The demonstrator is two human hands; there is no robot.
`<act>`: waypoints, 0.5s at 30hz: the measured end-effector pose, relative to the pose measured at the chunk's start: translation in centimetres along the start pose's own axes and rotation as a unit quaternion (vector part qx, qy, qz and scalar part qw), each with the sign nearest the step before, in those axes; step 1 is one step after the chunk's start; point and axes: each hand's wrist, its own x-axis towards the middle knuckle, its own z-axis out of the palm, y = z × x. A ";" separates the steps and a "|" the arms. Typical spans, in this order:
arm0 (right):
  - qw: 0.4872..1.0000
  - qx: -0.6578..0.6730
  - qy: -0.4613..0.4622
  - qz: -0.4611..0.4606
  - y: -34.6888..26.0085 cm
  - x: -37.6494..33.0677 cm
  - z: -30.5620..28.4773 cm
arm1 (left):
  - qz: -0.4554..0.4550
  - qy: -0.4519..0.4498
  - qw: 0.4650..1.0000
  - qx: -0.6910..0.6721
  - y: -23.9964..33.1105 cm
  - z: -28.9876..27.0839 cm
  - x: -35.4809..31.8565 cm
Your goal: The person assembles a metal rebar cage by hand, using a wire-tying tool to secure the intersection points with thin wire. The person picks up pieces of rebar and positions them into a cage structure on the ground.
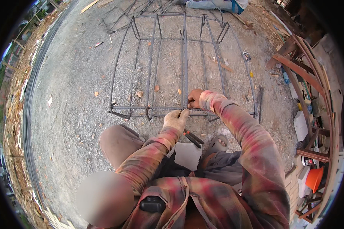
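Observation:
A cage of steel reinforcing bars [185, 65] stretches out on the gravel in front of me. At its near crossbar my left hand [176, 120], in a pale work glove, is closed in a pinch by the joint with the middle long bar. My bare right hand [195, 98] is closed just beyond it, against the same joint. Anything small between the fingers is too hidden to make out. Beside my left wrist a hand tool with black and orange handles [193, 138] shows; its head cannot be seen.
Loose bent bars [135, 11] lie beyond the cage, near a person's leg [210, 4]. A bundle of long rods [28, 114] runs along the left. Wooden framing [313, 76] and an orange bucket [314, 179] stand right. A pale block [188, 156] sits between my legs.

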 end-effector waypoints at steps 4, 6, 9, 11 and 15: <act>0.999 0.010 0.048 0.010 -1.6 -2.7 -0.4 | -0.022 0.008 0.999 0.037 1.0 0.1 -0.2; 0.984 0.025 0.133 0.119 -3.6 -3.7 0.3 | 0.021 0.073 0.993 0.085 0.7 0.0 -0.4; 0.973 0.038 0.173 0.146 -5.5 -5.2 1.4 | 0.003 0.052 0.992 0.115 1.4 -0.6 0.1; 0.957 0.009 0.238 0.168 -6.7 -5.8 3.3 | -0.020 0.029 0.995 0.098 2.0 -1.2 0.0; 0.932 0.050 0.295 0.205 -8.0 -6.5 5.3 | -0.064 -0.024 0.987 -0.149 1.2 -0.9 0.9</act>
